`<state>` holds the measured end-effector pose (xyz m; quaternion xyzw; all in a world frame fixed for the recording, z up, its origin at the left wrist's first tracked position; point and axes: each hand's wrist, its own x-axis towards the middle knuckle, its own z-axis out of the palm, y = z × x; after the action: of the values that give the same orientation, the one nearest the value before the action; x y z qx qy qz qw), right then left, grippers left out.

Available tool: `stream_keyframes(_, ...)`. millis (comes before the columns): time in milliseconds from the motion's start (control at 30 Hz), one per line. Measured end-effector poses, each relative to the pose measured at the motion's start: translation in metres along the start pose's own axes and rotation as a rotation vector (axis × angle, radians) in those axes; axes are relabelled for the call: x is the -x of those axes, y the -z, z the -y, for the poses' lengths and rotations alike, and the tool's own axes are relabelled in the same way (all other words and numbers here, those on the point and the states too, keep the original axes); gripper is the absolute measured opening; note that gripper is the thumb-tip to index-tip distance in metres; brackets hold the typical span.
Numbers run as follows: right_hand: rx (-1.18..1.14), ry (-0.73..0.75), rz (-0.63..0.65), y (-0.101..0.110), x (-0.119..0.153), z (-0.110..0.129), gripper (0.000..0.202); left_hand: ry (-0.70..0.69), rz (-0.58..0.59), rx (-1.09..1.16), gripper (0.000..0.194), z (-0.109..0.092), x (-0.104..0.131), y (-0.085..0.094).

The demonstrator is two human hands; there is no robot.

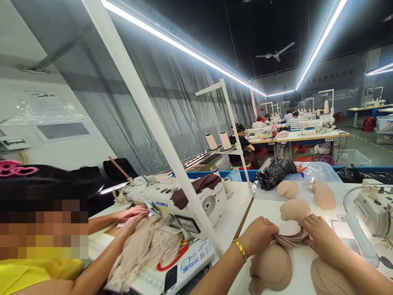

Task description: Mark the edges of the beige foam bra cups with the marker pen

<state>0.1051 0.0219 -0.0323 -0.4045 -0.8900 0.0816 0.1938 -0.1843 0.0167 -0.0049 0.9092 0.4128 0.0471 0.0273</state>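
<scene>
My left hand (260, 234), with a gold bangle at the wrist, is closed on the left edge of a small stack of beige bra cups (289, 231). On the stack's right edge, the fingers of my right hand (319, 235) also grip it. The held cups are fanned, a paler one uppermost. Just beyond them lies another stack of cups (296, 209). Below my left hand rests a round pile of cups (272, 266), and more cups (328, 276) lie under my right forearm.
At left a co-worker's hands (135, 215) are at a sewing machine (202, 200) with ruffled beige fabric (144, 250). A white post (159, 135) rises between us. A clear plastic lid (307, 174) holds a black bag (274, 174) and cups. Another machine (368, 209) stands right.
</scene>
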Motion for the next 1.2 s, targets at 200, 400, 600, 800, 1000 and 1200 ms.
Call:
stream_keyframes(200, -0.034, 0.012, -0.083, -0.005, -0.007, -0.009, 0.027, -0.048, 0.027, -0.009, 0.015, -0.002, -0.013, -0.001)
stream_keyframes(400, -0.201, 0.072, -0.281, -0.005, 0.009, -0.003, 0.027, -0.017, -0.027, 0.019, 0.008, 0.0, -0.016, 0.001)
stream_keyframes(600, -0.325, 0.108, -0.491, -0.014, 0.035, 0.015, 0.026, -0.017, -0.141, 0.126, 0.014, -0.002, 0.004, 0.02)
stream_keyframes(800, -0.379, -0.092, -0.591, 0.002, 0.059, 0.02, 0.027, 0.081, -0.271, 0.332, 0.018, -0.012, 0.032, 0.046)
stream_keyframes(1000, -1.044, -0.607, -0.485, -0.016, 0.125, 0.03, 0.055, 0.341, -0.295, 0.825, 0.023, -0.039, 0.069, 0.035)
stream_keyframes(1200, -1.007, -0.806, -0.459, -0.041, 0.178, 0.014, 0.068, 0.656, -0.307, 1.107, 0.055, -0.051, 0.093, -0.012)
